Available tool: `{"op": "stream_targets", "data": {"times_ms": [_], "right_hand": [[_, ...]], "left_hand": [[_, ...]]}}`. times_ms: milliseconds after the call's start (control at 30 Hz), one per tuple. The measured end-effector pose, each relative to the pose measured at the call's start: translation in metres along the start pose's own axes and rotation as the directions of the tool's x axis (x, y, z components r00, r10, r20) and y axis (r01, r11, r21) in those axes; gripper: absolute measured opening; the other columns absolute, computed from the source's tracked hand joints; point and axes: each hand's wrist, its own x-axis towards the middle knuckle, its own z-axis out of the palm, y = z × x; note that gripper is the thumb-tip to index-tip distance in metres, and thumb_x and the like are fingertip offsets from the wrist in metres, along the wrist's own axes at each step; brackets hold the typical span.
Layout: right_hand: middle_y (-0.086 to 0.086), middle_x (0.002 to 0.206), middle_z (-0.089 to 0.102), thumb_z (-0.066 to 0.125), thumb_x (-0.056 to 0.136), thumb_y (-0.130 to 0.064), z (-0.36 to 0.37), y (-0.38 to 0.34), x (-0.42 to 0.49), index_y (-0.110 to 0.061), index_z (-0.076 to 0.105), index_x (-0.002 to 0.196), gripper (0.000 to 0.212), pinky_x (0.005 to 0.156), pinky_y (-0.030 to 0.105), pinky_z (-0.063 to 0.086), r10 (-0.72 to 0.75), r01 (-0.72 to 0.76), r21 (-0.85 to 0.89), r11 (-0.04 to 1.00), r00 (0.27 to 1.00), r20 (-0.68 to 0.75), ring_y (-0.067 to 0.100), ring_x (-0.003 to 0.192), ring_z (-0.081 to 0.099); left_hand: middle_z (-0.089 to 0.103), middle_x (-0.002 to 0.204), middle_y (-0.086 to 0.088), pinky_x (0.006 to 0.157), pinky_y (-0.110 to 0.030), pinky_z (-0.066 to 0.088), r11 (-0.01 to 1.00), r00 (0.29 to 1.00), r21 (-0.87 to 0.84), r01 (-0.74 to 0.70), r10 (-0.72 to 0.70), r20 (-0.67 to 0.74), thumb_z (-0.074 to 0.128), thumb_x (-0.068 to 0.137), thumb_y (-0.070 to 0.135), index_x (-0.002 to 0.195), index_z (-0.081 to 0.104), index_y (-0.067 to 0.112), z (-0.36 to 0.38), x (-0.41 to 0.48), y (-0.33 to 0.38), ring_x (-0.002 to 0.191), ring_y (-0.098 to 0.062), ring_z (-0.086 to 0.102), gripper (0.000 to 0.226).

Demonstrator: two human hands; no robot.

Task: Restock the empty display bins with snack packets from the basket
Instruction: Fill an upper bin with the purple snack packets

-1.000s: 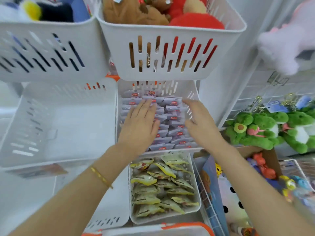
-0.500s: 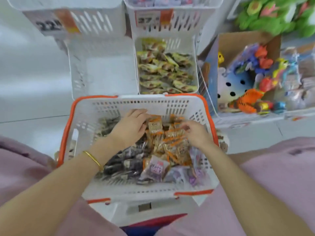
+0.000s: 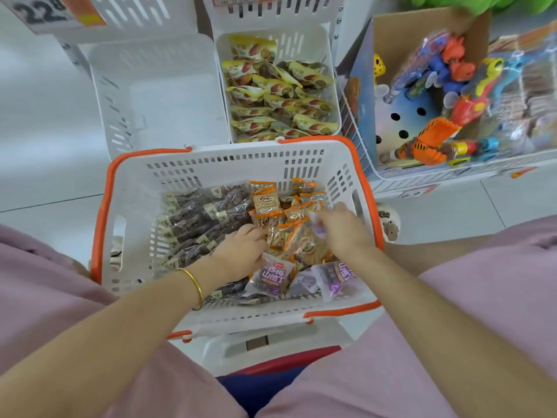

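A white basket with orange handles [image 3: 229, 152] stands in front of me between my knees. It holds dark packets [image 3: 193, 218] on the left, orange packets [image 3: 265, 203] in the middle and purple packets [image 3: 271, 279] at the near side. My left hand [image 3: 238, 254] is inside, its fingers curled into the orange packets. My right hand [image 3: 346, 233], blurred, pinches a small purple-and-white packet [image 3: 317, 225] over the basket's right side. Beyond the basket sits an empty white display bin [image 3: 156, 92], and to its right a bin [image 3: 333, 86] of yellow packets.
A cardboard box of plastic toys [image 3: 437, 95] stands on a wire shelf at the right. More white bins with price labels [image 3: 45, 13] hang above the empty one. White floor tiles lie on both sides. A small stool [image 3: 271, 348] is under the basket.
A second ago both hands pressed on packets in an upper bin; my view then dropped to the basket. Since half a second ago the left hand has slid nearer and the right has lifted a purple packet.
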Motion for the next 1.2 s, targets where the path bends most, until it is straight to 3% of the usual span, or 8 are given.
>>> {"op": "stream_targets", "data": {"times_ms": [100,267,467,567,700,967,1100,1200], "right_hand": [[0.008,0.132,0.053,0.057,0.082,0.012,-0.018,0.005,0.002,-0.012,0.067,0.102,0.033,0.087,0.020,0.042,0.010,-0.019,0.464,0.886,1.000,0.021,0.025,0.120,0.052],[0.002,0.134,0.051,0.070,0.080,-0.001,-0.035,0.007,-0.004,-0.013,0.053,0.130,0.054,0.097,0.025,0.041,0.027,-0.076,0.634,0.769,0.996,0.085,0.018,0.123,0.047],[0.010,0.099,0.060,0.067,0.080,0.000,-0.045,0.005,-0.005,-0.017,0.063,0.114,0.038,0.074,0.034,0.052,0.082,-0.119,0.789,0.603,0.993,0.088,0.023,0.091,0.060],[0.004,0.085,0.052,0.059,0.085,0.000,-0.052,-0.006,-0.007,-0.019,0.061,0.103,0.026,0.066,0.033,0.056,0.095,-0.153,0.844,0.515,0.988,0.121,0.018,0.073,0.058],[0.010,0.078,0.057,0.055,0.088,-0.003,-0.057,-0.029,-0.010,-0.010,0.050,0.091,0.010,0.052,0.026,0.054,0.052,-0.239,0.910,0.340,0.970,0.236,0.017,0.058,0.058],[0.013,0.083,0.062,0.058,0.089,0.000,-0.072,-0.055,-0.005,-0.006,0.059,0.103,0.015,0.063,0.030,0.059,-0.190,-0.209,0.978,0.022,0.959,0.209,0.018,0.063,0.064],[0.007,0.071,0.061,0.067,0.083,-0.001,-0.073,-0.059,-0.002,-0.005,0.059,0.101,0.021,0.053,0.028,0.056,-0.146,0.036,0.934,0.356,0.989,0.017,0.014,0.055,0.061],[0.007,0.070,0.056,0.070,0.084,-0.023,-0.073,-0.061,0.002,-0.003,0.059,0.094,0.024,0.050,0.026,0.045,-0.068,0.149,0.877,0.457,0.989,-0.132,0.014,0.059,0.053]], "left_hand": [[0.036,0.142,-0.005,0.108,-0.041,0.031,0.998,1.000,-0.056,0.004,-0.004,0.004,0.051,0.094,0.032,0.121,0.056,0.013,0.005,0.004,0.007,0.136,-0.025,0.023,0.033],[0.055,0.097,-0.011,0.073,-0.026,0.037,0.928,0.998,-0.370,0.054,-0.056,0.004,0.058,0.088,0.013,0.084,0.058,0.004,-0.005,0.006,0.014,0.092,-0.025,0.048,0.010],[0.024,0.047,-0.002,0.043,-0.023,0.018,0.649,0.954,-0.744,0.162,-0.297,-0.051,0.049,0.091,0.005,0.053,0.030,0.013,-0.049,-0.010,-0.004,0.036,-0.010,0.020,0.044],[0.032,0.053,-0.003,0.045,-0.029,0.033,0.471,0.901,-0.876,0.106,-0.417,-0.115,0.050,0.094,0.013,0.061,0.033,0.013,-0.070,-0.017,-0.007,0.042,-0.009,0.033,0.037],[0.049,0.094,-0.017,0.080,-0.047,0.052,0.191,0.861,-0.981,-0.033,-0.493,-0.125,0.045,0.098,0.021,0.089,0.035,0.012,-0.090,-0.026,-0.002,0.086,-0.024,0.052,0.016],[0.052,0.083,-0.014,0.049,-0.013,0.043,0.268,0.841,-0.956,-0.121,-0.483,-0.242,0.046,0.098,0.017,0.102,0.039,0.008,-0.113,-0.038,0.001,0.061,-0.015,0.047,0.013],[0.058,0.101,-0.024,0.085,-0.052,0.052,0.190,0.830,-0.972,-0.139,-0.513,-0.219,0.051,0.095,0.032,0.098,0.045,0.020,-0.119,-0.042,-0.011,0.078,-0.031,0.058,0.013],[0.062,0.107,-0.023,0.089,-0.059,0.047,0.128,0.844,-0.984,-0.125,-0.507,-0.173,0.053,0.087,0.046,0.105,0.055,0.011,-0.128,-0.047,-0.010,0.094,-0.037,0.063,0.039]]}}
